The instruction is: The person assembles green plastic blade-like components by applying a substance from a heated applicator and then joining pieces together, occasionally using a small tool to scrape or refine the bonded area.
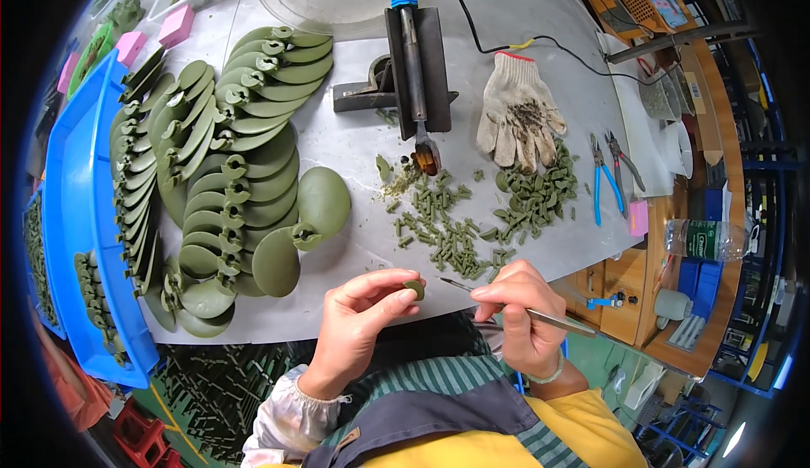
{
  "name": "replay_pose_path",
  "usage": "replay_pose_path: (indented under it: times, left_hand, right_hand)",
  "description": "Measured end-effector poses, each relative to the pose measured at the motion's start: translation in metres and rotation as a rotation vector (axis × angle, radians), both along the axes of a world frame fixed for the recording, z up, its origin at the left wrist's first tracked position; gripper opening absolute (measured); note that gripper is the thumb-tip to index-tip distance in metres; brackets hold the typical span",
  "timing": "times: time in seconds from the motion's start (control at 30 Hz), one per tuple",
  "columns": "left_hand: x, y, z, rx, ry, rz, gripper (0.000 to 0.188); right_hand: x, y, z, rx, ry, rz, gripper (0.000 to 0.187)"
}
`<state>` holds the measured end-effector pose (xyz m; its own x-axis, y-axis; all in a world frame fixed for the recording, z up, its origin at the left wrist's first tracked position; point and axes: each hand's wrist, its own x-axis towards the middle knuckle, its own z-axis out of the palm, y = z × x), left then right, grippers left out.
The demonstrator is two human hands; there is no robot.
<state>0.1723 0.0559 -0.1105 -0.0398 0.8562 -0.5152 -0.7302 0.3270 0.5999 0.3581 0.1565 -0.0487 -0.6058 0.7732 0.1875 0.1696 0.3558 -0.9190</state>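
Between the thumb and fingers of my left hand is a small curved green piece, which looks like wax. My right hand is closed round a slim metal tool with a thin pointed tip. That tip points left toward the green piece and stays a short way apart from it. Just beyond both hands lie a scatter of short green rods and a heap of small curved green pieces. Rows of overlapping green discs, joined at notched hubs, cover the table's left side.
A soldering iron with a blue handle rests on a black stand, its tip amber-coated. Nearby are a stained work glove, blue-handled pliers and dark pliers. A blue tray stands left; a cable crosses the back.
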Motion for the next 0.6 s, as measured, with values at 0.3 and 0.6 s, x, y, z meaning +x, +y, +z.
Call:
replay_pose_path:
  times: [0.3,0.6]
  left_hand:
    - [0.002,0.0,-0.001,0.085,0.051,0.107,0.021]
    - [0.005,-0.004,0.0,0.134,0.096,0.178,0.02]
  right_hand:
    - [-0.007,-0.001,-0.006,0.027,-0.029,0.033,0.014]
    - [-0.015,-0.004,-0.007,0.05,-0.046,0.053,0.018]
